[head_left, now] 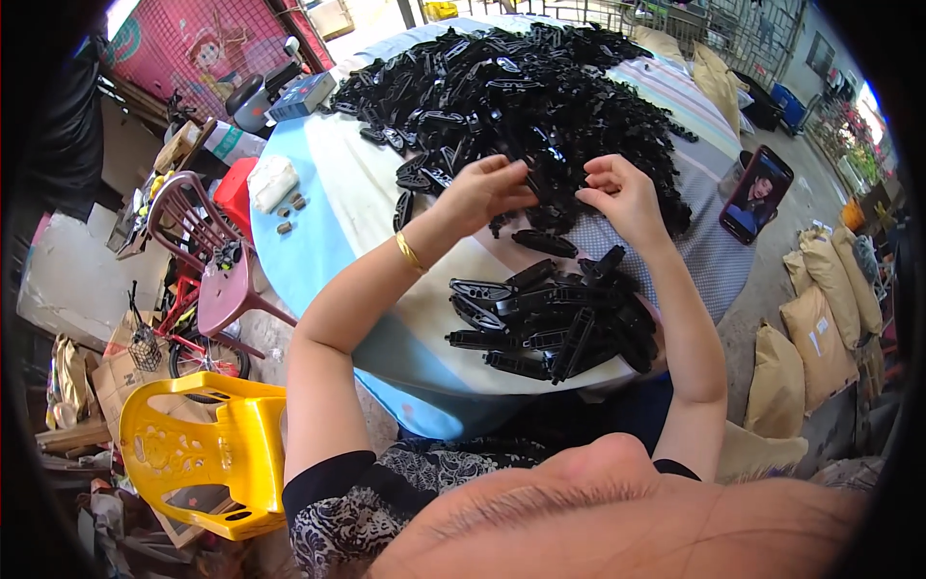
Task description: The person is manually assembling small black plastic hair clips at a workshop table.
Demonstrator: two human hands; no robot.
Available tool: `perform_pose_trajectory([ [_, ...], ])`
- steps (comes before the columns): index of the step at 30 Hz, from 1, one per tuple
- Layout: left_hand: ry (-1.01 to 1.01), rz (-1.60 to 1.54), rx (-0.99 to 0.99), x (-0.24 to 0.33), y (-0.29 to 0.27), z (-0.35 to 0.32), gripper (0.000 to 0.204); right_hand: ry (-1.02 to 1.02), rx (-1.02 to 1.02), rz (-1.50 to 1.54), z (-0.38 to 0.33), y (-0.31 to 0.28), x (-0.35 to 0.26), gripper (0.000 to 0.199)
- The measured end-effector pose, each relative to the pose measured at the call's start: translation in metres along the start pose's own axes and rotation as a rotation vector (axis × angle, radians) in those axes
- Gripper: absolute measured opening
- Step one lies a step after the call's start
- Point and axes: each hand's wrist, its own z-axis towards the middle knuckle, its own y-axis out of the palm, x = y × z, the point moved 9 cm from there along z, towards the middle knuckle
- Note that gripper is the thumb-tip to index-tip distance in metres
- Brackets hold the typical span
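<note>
1. Left hand (pixel 494 190): grip half-curled over the large heap of black parts (pixel 482 87); cannot tell whether holding one.
2. Right hand (pixel 622 196): grip slightly parted; hold unclear.
3. Heap spreads toward table's (pixel 309 256) far edge; smaller pile (pixel 564 323) near the near edge.

Makeshift workshop, heaped black parts (pixel 511 106), sacks (pixel 817 349)

I find the table (pixel 318 241) carrying a large heap of black parts (pixel 521 96), a smaller pile (pixel 559 314), box (pixel 302 97) and white bundle (pixel 273 183).
</note>
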Motion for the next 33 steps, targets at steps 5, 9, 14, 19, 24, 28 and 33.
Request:
perform_pose_trajectory([
  [5,0.017,0.092,-0.163,-0.017,0.029,-0.012,0.033,-0.002,-0.039,0.134,-0.009,0.015,-0.015,0.014],
  [9,0.02,0.017,-0.091,-0.018,0.029,-0.015,0.033,-0.254,0.074,0.025,-0.019,0.014,-0.046,0.008],
  [14,0.013,-0.058,-0.029,-0.018,0.024,-0.016,0.031,-0.482,0.097,-0.247,-0.028,0.015,-0.072,0.01],
  [19,0.017,-0.04,-0.001,-0.02,0.021,-0.016,0.032,-0.585,0.078,-0.373,-0.032,0.02,-0.076,0.009],
  [24,0.049,-0.05,0.038,-0.014,0.021,-0.02,0.035,-0.613,0.005,-0.462,-0.036,0.031,-0.077,0.009],
  [28,0.202,0.174,0.022,0.014,0.033,-0.027,0.033,0.035,-0.191,0.075,-0.015,0.037,-0.015,0.025],
  [33,0.399,0.613,-0.01,0.036,0.055,-0.046,0.029,0.082,-0.324,0.134,-0.021,0.042,-0.015,0.023],
])
